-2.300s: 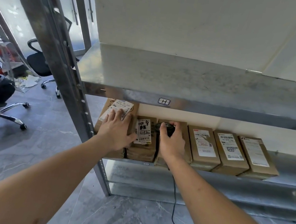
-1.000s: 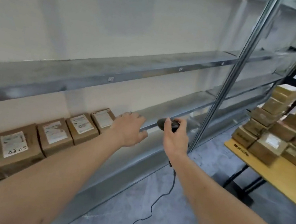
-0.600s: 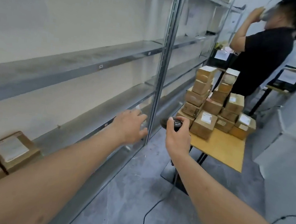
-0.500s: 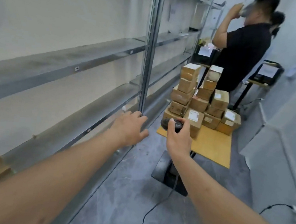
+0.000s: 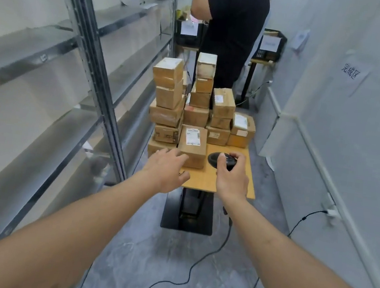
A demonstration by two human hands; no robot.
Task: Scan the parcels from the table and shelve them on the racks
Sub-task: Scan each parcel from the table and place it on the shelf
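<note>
Several brown cardboard parcels are stacked on a small wooden table ahead of me. The nearest parcel lies flat with a white label on top. My left hand reaches toward it, fingers apart, holding nothing and just short of the box. My right hand grips a black barcode scanner over the table's front right part; its cable trails to the floor. The metal racks run along my left.
A person in a black shirt stands behind the table. Black crates sit on a farther table. A white wall with a paper sign closes the right side. Cables lie on the grey floor.
I have turned from the shelf of parcels on the rack to face the table. Both hands moved along, the right still holding the scanner, the left now near the closest parcel.
</note>
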